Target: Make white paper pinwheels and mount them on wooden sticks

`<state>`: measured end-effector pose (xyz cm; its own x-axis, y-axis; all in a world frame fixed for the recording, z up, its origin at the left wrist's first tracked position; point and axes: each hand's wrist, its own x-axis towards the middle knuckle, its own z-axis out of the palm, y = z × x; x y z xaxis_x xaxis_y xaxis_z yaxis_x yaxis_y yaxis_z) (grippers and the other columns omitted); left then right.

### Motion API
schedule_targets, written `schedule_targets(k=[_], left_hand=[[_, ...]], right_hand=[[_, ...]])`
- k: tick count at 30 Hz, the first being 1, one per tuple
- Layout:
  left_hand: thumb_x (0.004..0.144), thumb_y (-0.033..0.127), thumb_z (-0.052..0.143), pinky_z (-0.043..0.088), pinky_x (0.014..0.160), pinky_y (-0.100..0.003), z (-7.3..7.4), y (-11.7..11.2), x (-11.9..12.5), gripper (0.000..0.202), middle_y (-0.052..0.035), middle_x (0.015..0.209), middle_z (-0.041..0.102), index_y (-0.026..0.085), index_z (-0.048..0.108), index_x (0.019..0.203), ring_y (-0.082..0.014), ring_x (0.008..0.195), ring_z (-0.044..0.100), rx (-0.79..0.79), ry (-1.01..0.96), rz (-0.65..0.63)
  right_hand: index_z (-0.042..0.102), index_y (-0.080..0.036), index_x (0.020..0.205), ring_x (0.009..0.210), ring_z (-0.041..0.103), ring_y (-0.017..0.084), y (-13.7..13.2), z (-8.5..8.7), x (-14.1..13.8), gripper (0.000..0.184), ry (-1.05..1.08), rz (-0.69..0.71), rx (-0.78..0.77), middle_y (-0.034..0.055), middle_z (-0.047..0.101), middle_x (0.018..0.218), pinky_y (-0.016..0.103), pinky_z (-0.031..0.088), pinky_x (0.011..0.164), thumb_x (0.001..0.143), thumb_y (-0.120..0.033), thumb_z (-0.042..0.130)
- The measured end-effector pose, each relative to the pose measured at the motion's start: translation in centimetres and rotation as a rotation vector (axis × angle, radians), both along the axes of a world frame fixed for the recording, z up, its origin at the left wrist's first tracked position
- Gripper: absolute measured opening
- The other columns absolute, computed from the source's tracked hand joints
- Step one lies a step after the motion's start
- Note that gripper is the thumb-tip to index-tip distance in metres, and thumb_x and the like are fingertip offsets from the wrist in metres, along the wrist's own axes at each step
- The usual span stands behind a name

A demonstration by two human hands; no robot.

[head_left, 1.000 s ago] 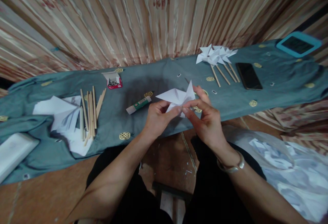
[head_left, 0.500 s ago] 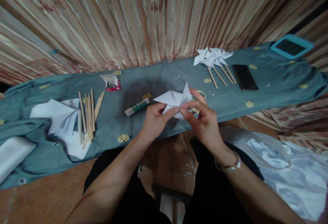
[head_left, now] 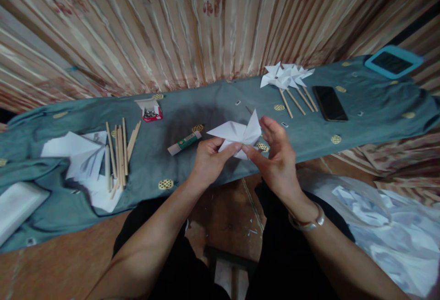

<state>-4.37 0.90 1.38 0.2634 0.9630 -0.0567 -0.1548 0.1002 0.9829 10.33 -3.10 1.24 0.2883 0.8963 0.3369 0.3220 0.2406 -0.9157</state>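
Observation:
My left hand [head_left: 210,159] pinches a white paper pinwheel [head_left: 237,133] between thumb and fingers, its thumb lying near the middle where the folded points meet. One point of the paper sticks up on the right, another stretches out to the left. My right hand [head_left: 277,158] is open: the thumb rests on the paper's centre while the other fingers are spread away to its right. Just left of the hands lies a green and white glue stick [head_left: 184,143]. Behind the paper a thin dark tip [head_left: 248,109] shows; the rest of that object is hidden.
Finished pinwheels on sticks [head_left: 287,76] lie at the back right beside a black phone [head_left: 330,103] and a blue-framed tablet [head_left: 393,62]. To the left are wooden sticks [head_left: 120,153], paper sheets [head_left: 74,146] and a small red box [head_left: 150,111]. A plastic bag [head_left: 385,226] stands at lower right.
My right index finger has let go of the paper's centre, and the right fingers have opened outward to the right. My left hand stays in place on the pinwheel.

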Motion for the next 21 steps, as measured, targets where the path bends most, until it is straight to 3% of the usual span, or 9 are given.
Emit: schedule_targets(k=[3, 6, 10, 16, 21], left_hand=[[0.069, 0.036, 0.077, 0.040, 0.059, -0.024, 0.0, 0.0, 0.0, 0.023, -0.0002, 0.065, 0.067, 0.015, 0.070, 0.068, -0.0111, 0.060, 0.053, -0.002, 0.009, -0.002], [0.068, 0.037, 0.077, 0.041, 0.059, -0.024, 0.0, 0.0, 0.0, 0.023, -0.0006, 0.065, 0.067, 0.015, 0.071, 0.068, -0.0114, 0.060, 0.053, 0.003, 0.002, -0.003], [0.068, 0.036, 0.077, 0.040, 0.059, -0.023, 0.1, 0.0, 0.1, 0.023, -0.0004, 0.065, 0.067, 0.015, 0.071, 0.068, -0.0111, 0.060, 0.053, -0.012, -0.005, -0.007], [0.069, 0.037, 0.076, 0.039, 0.058, -0.023, -0.1, 0.0, 0.1, 0.024, 0.0010, 0.060, 0.064, 0.014, 0.070, 0.064, -0.0102, 0.057, 0.051, -0.029, 0.018, -0.005], [0.068, 0.039, 0.077, 0.044, 0.065, -0.025, -0.3, 0.1, 0.2, 0.024, -0.0003, 0.068, 0.069, 0.015, 0.073, 0.069, -0.0129, 0.064, 0.056, -0.019, 0.025, 0.005]], right_hand=[[0.040, -0.029, 0.141, 0.128, 0.053, 0.027, 0.1, 0.0, -0.1, 0.076, 0.128, 0.043, -0.036, 0.0083, 0.056, 0.138, 0.050, 0.041, 0.110, 0.075, -0.032, 0.077], [0.034, -0.028, 0.144, 0.102, 0.065, 0.023, 0.0, 0.4, -0.2, 0.084, 0.238, 0.073, -0.136, 0.0056, 0.069, 0.115, 0.045, 0.054, 0.093, 0.073, -0.033, 0.079], [0.036, -0.026, 0.143, 0.079, 0.065, 0.019, -0.1, 0.9, -0.3, 0.085, 0.299, 0.080, -0.195, 0.0008, 0.072, 0.093, 0.037, 0.058, 0.073, 0.071, -0.033, 0.080], [0.043, -0.023, 0.137, 0.072, 0.064, 0.018, 0.0, 1.0, -0.5, 0.079, 0.311, 0.053, -0.185, -0.0002, 0.071, 0.086, 0.033, 0.057, 0.065, 0.068, -0.031, 0.080], [0.045, -0.023, 0.135, 0.070, 0.064, 0.019, 0.1, 0.7, -0.3, 0.073, 0.267, 0.051, -0.217, -0.0006, 0.069, 0.082, 0.036, 0.057, 0.067, 0.071, -0.029, 0.078]])
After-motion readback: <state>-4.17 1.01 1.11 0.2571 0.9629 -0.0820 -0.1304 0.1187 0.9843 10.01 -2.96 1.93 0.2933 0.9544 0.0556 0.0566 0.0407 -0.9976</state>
